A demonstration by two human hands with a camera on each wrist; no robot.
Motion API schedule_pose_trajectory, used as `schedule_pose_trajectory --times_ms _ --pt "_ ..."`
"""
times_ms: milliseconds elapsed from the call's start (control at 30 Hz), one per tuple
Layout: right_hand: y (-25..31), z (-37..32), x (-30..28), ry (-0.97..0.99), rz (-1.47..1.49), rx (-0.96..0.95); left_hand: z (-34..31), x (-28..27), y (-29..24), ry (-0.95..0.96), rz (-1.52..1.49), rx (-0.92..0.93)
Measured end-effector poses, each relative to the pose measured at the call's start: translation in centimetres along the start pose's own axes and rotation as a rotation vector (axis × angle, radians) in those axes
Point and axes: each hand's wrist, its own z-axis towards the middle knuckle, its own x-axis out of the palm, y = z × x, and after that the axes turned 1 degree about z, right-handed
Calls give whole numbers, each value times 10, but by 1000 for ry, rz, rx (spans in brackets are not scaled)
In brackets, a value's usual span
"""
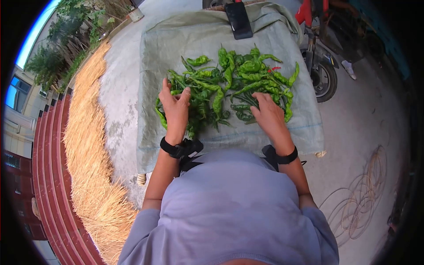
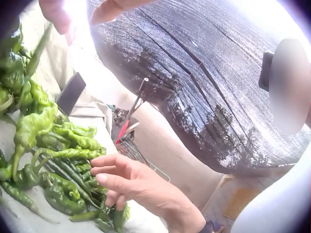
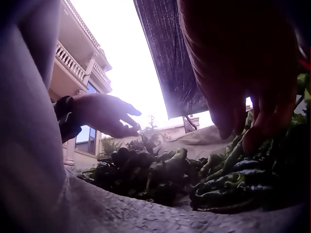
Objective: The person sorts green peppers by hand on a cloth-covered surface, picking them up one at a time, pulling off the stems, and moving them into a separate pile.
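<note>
Green peppers (image 1: 216, 86) lie in a loose heap on a pale woven sheet (image 1: 194, 39), with a small red one (image 1: 274, 69) among them at the right. At the heap's left side is the left hand (image 1: 175, 108), thumb and fingers spread above the peppers. The right hand (image 1: 270, 115) is at the right part, its fingertips down among dark green peppers; the right wrist view shows its bent fingers (image 3: 257, 116) at them from above. Whether either hand grips a pepper cannot be made out. In the left wrist view the right hand (image 2: 146, 189) rests at the heap's near edge.
A black phone (image 1: 239, 20) lies at the sheet's far edge. Straw (image 1: 88, 154) is spread on the ground at the left, beside red steps (image 1: 53, 176). A wheeled vehicle's tyre (image 1: 324, 80) stands at the right, and a coiled cable (image 1: 360, 194) lies on the ground nearer.
</note>
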Motion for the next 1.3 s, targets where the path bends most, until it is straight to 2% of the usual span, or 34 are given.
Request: schedule_pose_trajectory --times_ms 67,100,200,233,333,367,533,633,733,767,867,967,1067,1167,1233,1300 --pt "0 6 10 66 -122 64 0 -4 8 66 56 37" --pt "2 11 13 169 -171 137 -5 -2 6 79 64 31" --pt "5 14 16 182 -226 189 -14 2 6 127 59 71" --pt "7 12 16 129 -231 130 -14 2 5 170 31 62" --pt "8 16 16 214 -206 213 -16 6 7 278 -63 46" --pt "7 15 17 176 -184 211 -18 7 9 335 -58 72" --pt "7 8 23 119 -95 103 -31 14 2 558 -60 169" --pt "4 6 23 89 -49 75 -37 14 -10 728 -58 120" --pt "7 11 6 96 110 169 -40 14 -11 879 -84 68" --pt "7 10 3 20 64 148 -41 14 -10 925 -89 46" --pt "21 17 -24 143 174 314 -40 13 -16 953 -117 16" --pt "21 17 -33 216 294 347 -38 11 -33 870 4 223" --pt "34 10 -38 323 403 275 -44 17 -60 835 71 362" --pt "44 4 -32 286 353 260 -49 40 -32 789 266 719" --pt "40 1 -24 226 341 235 -49 48 -31 795 311 725" --pt "33 0 -18 260 642 299 -50 50 -32 813 367 716"
